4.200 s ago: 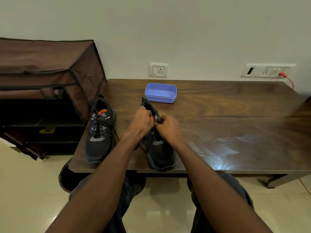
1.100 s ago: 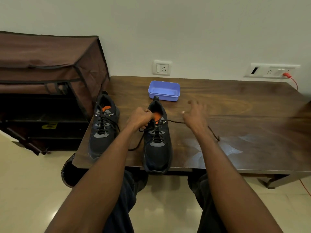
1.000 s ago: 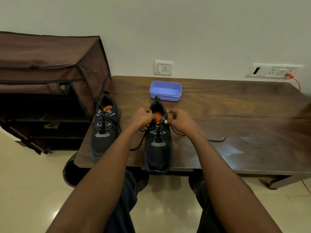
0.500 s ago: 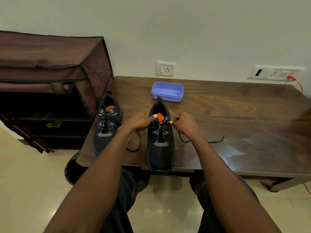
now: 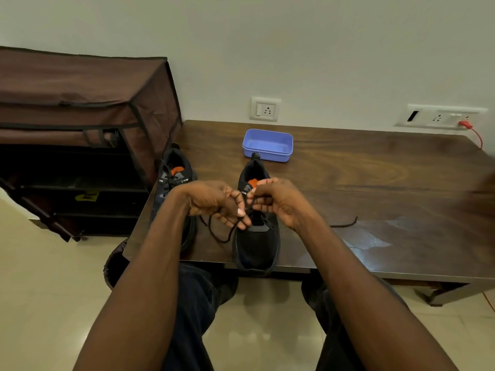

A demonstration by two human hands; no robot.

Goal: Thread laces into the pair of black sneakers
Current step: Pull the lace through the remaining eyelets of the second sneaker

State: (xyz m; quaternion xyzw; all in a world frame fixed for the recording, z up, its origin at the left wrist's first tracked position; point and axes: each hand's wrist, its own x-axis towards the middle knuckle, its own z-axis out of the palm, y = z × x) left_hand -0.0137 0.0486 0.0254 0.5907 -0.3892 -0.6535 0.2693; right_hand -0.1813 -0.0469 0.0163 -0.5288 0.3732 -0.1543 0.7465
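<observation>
Tying begun above sneaker at near edge of surface: lace ends pinched by left hand and right hand. Even tension advised; second sneaker parked at left edge.

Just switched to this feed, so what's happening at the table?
A person is lacing the nearer black sneaker at the wooden table's front edge. The left hand and right hand each pinch its black lace above the tongue. The other sneaker, already laced, sits to the left.
</observation>
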